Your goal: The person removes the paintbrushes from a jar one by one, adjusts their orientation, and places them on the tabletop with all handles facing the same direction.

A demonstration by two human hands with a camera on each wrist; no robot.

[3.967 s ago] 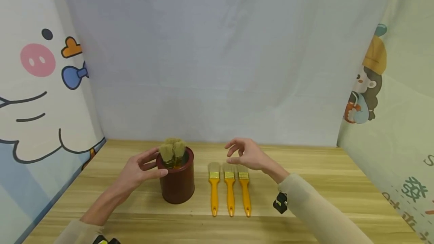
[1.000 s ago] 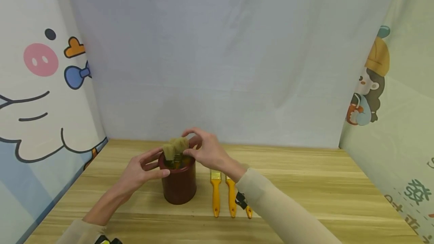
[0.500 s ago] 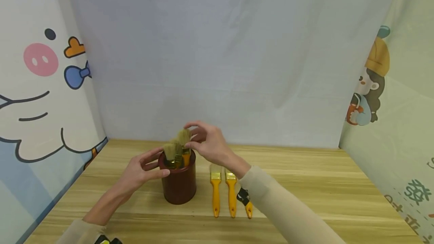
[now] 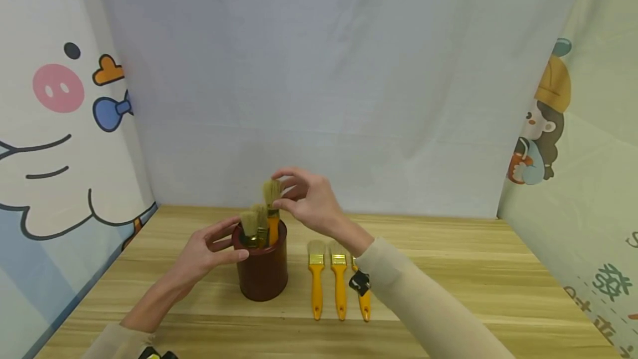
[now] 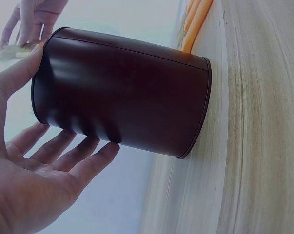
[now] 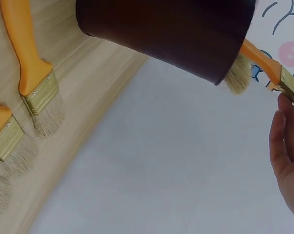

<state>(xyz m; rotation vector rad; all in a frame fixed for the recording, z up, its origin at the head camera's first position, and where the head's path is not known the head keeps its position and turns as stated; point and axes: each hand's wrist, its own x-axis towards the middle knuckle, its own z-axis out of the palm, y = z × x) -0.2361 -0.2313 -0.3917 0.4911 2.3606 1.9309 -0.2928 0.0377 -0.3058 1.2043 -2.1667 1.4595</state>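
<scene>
A dark red cylindrical holder point(image 4: 263, 277) stands upright on the wooden table. My left hand point(image 4: 201, 255) holds it at the upper left, thumb at the front by the rim and fingers spread along its side in the left wrist view. With thumb and fingers my right hand point(image 4: 313, 205) pinches a paintbrush point(image 4: 273, 230) near its metal band. That brush is bristles up, its orange handle partly raised and its lower end hidden inside the holder. Other paintbrushes point(image 4: 250, 222) stand bristles up in the holder; how many is unclear.
Three orange-handled paintbrushes point(image 4: 316, 284) lie side by side right of the holder, bristles toward the back; my right sleeve partly covers the rightmost. A pale curtain point(image 4: 319, 98) hangs behind the table point(image 4: 448, 292), with printed cloths at both sides.
My right hand has moved from above the lying brushes to the holder, taken hold of a brush and lifted it partway up. The left hand has stayed on the holder.
</scene>
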